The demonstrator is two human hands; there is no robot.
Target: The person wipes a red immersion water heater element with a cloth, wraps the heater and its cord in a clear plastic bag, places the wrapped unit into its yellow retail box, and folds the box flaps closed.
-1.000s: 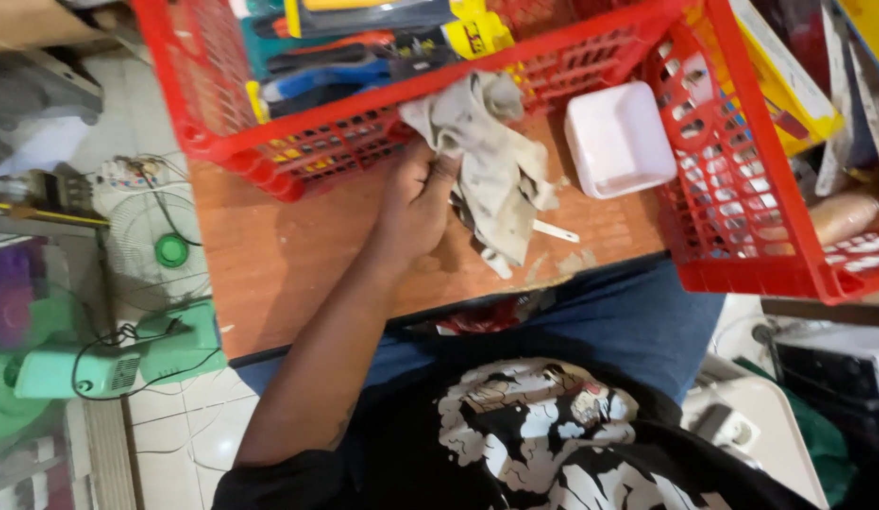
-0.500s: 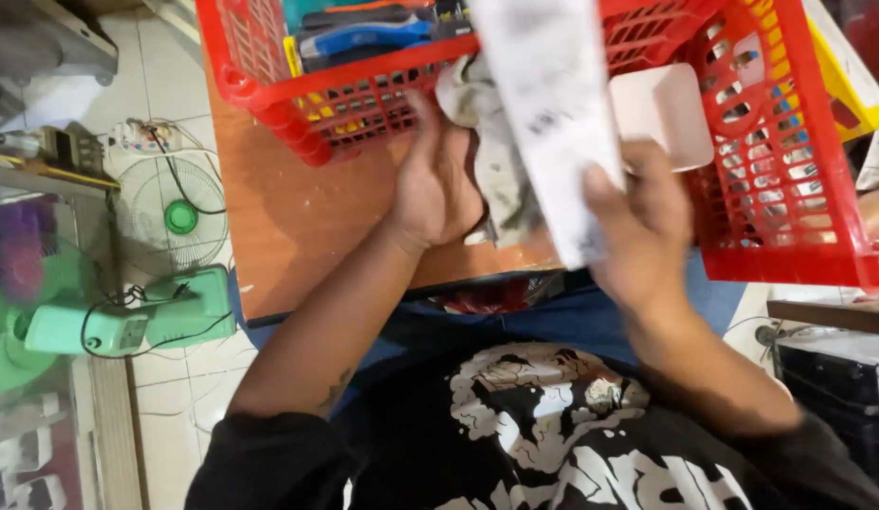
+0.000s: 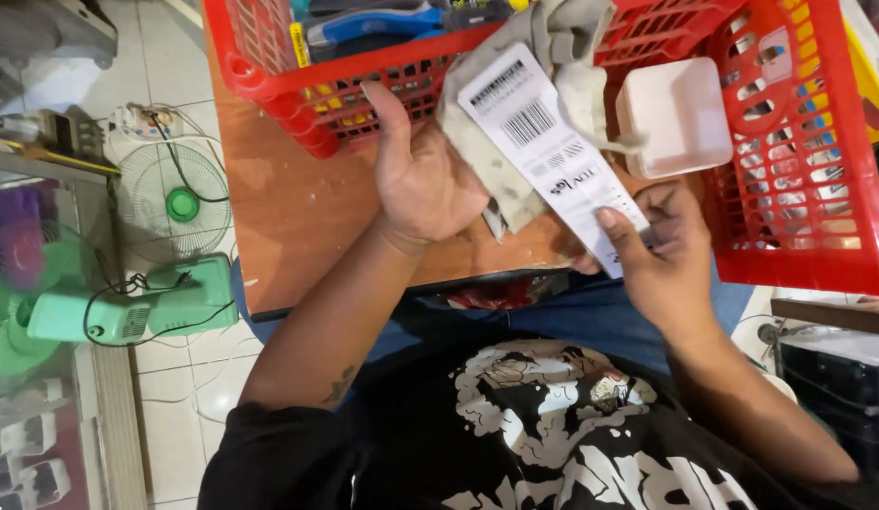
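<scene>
Wooden table (image 3: pixel 298 217), centre frame: my left hand (image 3: pixel 425 179) grips the grey cloth (image 3: pixel 496 161), fingers hidden; my right hand (image 3: pixel 661 255) pinches the white label (image 3: pixel 553 156), its lower end covered.

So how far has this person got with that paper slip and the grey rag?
Done, by the look of it: the white barcoded slip is picked up, pinched at its lower end by the right hand. In hand: the left hand grips the grey cloth, which is draped over the rim of the red basket, and the slip lies across the cloth. Left: slip and cloth are both held over the wooden tabletop, neither set down.
</scene>
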